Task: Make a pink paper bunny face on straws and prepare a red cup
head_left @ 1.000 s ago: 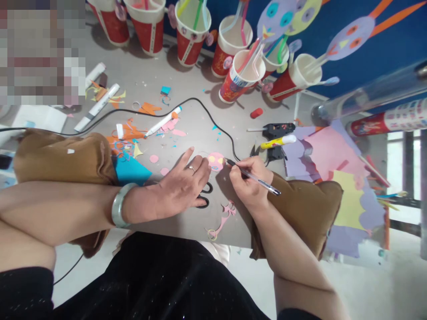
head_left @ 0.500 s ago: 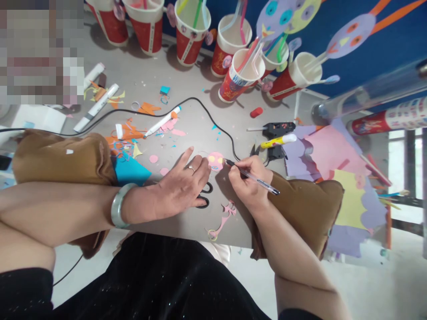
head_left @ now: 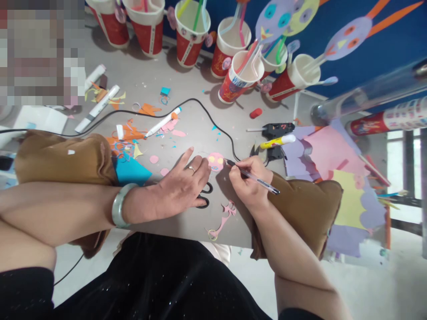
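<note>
A small pink paper disc (head_left: 215, 162) with two yellow eye spots and a blue mouth lies on the grey table. My left hand (head_left: 180, 184) rests flat, fingers spread, its fingertips at the disc's left edge. In my right hand (head_left: 250, 180) is a clear-barrelled pen (head_left: 263, 182) with a black end, pinched between thumb and fingers. The pen's tip is close to the disc's right edge; whether it touches cannot be made out. Black scissor handles (head_left: 207, 188) show partly from under my left hand. Pink paper scraps (head_left: 229, 211) lie nearer the table's front edge.
Red paper cups (head_left: 191, 44) with straws line the back. To the right are a hot glue gun (head_left: 278, 130), a yellow glue stick (head_left: 276, 142) and coloured paper sheets (head_left: 328, 146). A black cable (head_left: 213, 114) crosses the table. Brown cushions (head_left: 63, 158) lie under both forearms.
</note>
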Motion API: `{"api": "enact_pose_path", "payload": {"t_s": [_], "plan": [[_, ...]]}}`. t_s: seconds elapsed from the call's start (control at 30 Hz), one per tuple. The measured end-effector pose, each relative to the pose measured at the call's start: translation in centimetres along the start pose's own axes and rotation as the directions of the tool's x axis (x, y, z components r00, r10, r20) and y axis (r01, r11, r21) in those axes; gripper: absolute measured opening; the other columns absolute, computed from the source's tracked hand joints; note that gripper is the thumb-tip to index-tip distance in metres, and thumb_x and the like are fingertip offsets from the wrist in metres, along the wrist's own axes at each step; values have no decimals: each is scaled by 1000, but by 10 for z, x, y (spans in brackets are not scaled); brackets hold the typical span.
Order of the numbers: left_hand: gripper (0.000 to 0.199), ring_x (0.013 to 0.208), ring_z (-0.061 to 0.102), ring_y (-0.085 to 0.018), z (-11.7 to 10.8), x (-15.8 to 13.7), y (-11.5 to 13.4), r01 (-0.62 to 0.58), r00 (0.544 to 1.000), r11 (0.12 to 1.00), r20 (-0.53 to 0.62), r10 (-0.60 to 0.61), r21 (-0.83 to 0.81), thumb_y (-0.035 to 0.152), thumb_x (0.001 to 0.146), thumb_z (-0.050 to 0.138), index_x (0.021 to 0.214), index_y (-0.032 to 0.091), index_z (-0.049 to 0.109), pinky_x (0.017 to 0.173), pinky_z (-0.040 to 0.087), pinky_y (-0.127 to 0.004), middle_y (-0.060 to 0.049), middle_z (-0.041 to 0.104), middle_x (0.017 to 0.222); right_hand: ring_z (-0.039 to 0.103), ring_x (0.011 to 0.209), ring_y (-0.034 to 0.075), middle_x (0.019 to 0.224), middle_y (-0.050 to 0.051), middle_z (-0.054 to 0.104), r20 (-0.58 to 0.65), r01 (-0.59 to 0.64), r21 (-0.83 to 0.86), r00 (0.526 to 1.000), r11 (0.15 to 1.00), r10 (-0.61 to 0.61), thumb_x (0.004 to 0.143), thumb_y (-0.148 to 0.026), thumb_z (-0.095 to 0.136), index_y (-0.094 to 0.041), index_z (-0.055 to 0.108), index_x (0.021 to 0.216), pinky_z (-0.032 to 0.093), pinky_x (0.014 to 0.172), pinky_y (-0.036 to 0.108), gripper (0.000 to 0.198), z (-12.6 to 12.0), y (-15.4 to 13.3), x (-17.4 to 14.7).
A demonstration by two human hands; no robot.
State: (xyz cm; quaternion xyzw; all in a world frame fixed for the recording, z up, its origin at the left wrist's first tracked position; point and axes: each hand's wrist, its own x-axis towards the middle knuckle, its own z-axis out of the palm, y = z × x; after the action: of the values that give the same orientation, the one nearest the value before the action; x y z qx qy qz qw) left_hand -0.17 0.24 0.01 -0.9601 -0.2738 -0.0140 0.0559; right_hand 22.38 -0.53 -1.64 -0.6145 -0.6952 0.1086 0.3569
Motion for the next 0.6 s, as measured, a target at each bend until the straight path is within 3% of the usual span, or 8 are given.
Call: {"api": "enact_pose_path", "payload": {"t_s": [0.43, 0.6], "plan": [[87, 128, 56, -40, -3, 0, 0, -3, 1000, 1000, 28, 3, 9, 68, 92, 62, 141, -3, 57, 120, 35, -65, -27, 60, 141, 55, 45, 13, 54, -6, 57, -23, 45, 9, 999, 999, -45, 83, -25, 63, -24, 54, 79, 46, 48, 25, 10, -2, -2, 1], [84, 131, 55, -39, -4, 0, -2, -3, 998, 1000, 58, 4, -4, 67, 95, 57, 144, -1, 55, 122, 32, -63, -27, 58, 143, 56, 47, 15, 54, -5, 58, 5, -9, -41, 1000, 999, 9, 82, -29, 62, -26, 54, 76, 48, 48, 28, 10, -2, -3, 2]]}}
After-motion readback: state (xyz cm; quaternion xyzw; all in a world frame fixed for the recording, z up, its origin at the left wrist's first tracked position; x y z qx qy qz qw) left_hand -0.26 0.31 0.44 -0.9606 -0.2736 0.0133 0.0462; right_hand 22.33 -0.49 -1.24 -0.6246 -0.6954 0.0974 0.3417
